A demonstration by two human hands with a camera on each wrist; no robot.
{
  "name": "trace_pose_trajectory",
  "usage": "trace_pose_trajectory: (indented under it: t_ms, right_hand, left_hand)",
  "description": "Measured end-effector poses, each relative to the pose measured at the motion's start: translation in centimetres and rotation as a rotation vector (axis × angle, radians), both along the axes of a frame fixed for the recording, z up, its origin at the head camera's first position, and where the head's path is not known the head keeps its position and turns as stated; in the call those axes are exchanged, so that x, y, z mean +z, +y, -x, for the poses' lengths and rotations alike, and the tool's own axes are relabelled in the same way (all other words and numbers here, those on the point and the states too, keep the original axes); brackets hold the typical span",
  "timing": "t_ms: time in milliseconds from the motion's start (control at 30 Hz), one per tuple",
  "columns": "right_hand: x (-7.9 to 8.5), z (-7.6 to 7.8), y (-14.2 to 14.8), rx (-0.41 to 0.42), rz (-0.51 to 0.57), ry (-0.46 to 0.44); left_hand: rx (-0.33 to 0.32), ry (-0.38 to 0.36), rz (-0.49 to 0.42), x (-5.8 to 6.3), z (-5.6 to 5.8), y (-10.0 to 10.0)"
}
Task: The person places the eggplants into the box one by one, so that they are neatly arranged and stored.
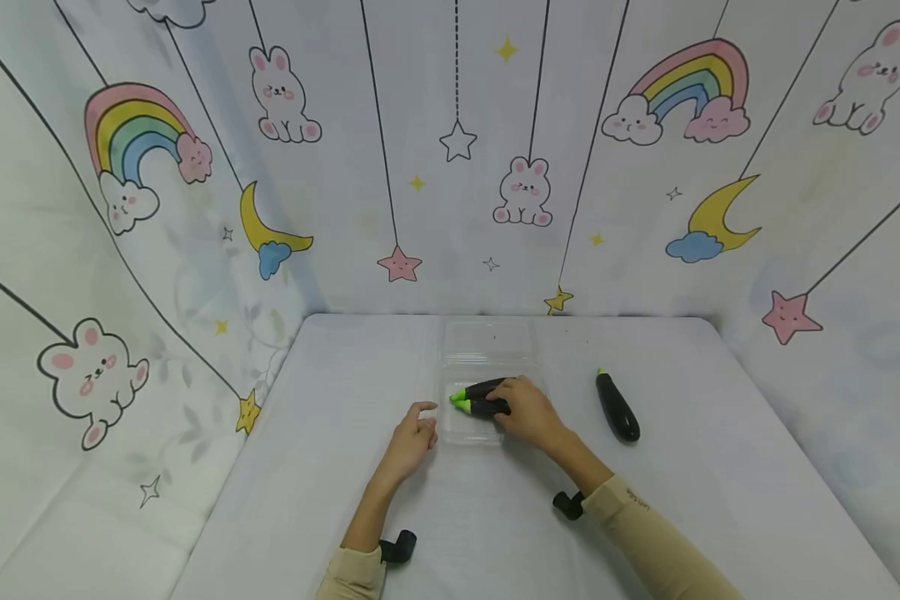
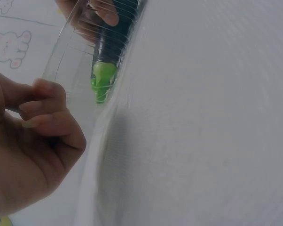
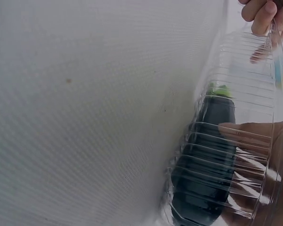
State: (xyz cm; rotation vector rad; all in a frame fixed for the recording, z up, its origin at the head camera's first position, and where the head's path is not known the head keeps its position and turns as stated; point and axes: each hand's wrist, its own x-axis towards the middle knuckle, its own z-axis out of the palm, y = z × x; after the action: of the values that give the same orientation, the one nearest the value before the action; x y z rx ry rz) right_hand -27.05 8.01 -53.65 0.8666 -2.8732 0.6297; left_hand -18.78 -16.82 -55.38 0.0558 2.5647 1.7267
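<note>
A clear plastic box (image 1: 471, 435) stands on the table with its lid folded back. Two toy eggplants with green stems lie side by side in it: a far eggplant (image 1: 483, 389) and a near eggplant (image 1: 482, 407), stems to the left. My right hand (image 1: 528, 412) reaches into the box and holds the near eggplant; its fingers show through the ribbed wall in the right wrist view. At the box's left side, my left hand (image 1: 408, 443) pinches the rim, fingers curled. A third eggplant (image 1: 617, 407) lies on the table, right of my right hand.
The box's open lid (image 1: 487, 340) lies flat behind it, near the table's back edge. A white cloth covers the table (image 1: 330, 375). A printed curtain (image 1: 465, 208) with rabbits, stars and rainbows hangs around the back and sides.
</note>
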Motion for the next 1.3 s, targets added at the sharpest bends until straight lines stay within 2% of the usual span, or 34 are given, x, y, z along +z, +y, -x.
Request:
trace_pose_trajectory:
  t_ms: [300,867,1067,1300]
  right_hand:
    - [0.3,-0.2,0.0,0.008,0.029,0.023]
    - [1.8,-1.6,1.1,-0.049,0.225,0.129]
    - [2.6,-1.7,2.3,-0.087,0.286,0.130]
    - [2.8,-1.2,4.4,-0.136,0.343,0.215]
  left_hand:
    - [-0.002,0.000,0.010,-0.1,-0.1,-0.1]
    - [0.005,0.000,-0.013,-0.2,0.0,0.0]
    - [0.004,0.004,-0.014,-0.3,0.0,0.0]
    - [0.001,-0.004,-0.015,-0.4,0.1,0.0]
